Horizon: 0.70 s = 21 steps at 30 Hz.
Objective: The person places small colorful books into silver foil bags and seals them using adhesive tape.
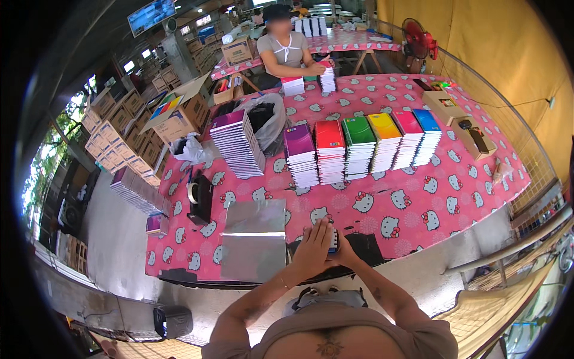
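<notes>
My left hand (313, 242) lies with its fingers straight and together, pressed against a small spiral notebook (333, 241) or a small bundle of them. My right hand (345, 251) grips its other side, its fingers partly hidden. Only a bit of dark blue cover and the coil edge show between the two hands. Left of them, a shiny clear plastic sheet (254, 236) lies on the pink patterned table (412, 200). Beyond my hands stand notebook stacks with a purple (299, 140), red (330, 136), green (358, 133), yellow (384, 127), pink (407, 124) and blue (427, 121) top cover.
A tape dispenser (200, 197) and a tall purple notebook stack (238, 143) stand left, near a plastic bag (272, 119). Another person (287, 51) handles notebooks across the table. Open brown boxes (472, 137) lie right; cartons (182, 116) are piled left. A red fan (415, 39) stands behind.
</notes>
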{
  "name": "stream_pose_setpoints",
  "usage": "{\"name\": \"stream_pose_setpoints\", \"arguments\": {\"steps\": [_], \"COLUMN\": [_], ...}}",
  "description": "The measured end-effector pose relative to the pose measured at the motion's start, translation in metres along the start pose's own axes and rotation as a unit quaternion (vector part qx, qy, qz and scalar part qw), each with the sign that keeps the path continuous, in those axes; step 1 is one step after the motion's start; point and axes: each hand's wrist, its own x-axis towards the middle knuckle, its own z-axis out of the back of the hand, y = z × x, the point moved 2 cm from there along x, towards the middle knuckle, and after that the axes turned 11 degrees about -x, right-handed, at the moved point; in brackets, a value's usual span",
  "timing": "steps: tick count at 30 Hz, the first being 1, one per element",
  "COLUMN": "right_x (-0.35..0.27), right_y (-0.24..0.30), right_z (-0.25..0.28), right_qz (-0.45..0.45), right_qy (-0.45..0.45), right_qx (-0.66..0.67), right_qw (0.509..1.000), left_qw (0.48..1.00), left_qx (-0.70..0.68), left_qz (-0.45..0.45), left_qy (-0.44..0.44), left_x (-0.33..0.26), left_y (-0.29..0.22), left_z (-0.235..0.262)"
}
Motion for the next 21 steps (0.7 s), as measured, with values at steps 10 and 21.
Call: {"name": "stream_pose_setpoints", "arguments": {"steps": [10,21], "right_x": [0.007,0.086], "right_y": [0.022,0.018], "right_z": [-0.014,-0.133], "right_qz": [0.008,0.084], "right_qy": [0.032,0.109], "right_qx": [-0.071,-0.43], "right_qw": [0.997,0.892], "left_qw": [0.983,0.773], "left_qx": [0.029,-0.369], "left_qz": [0.129,0.437], "left_qy": [0.128,-0.274], "left_x": [-0.003,-0.165], "left_y": [0.033,0.233], "left_z": [0.027,0.089]}}
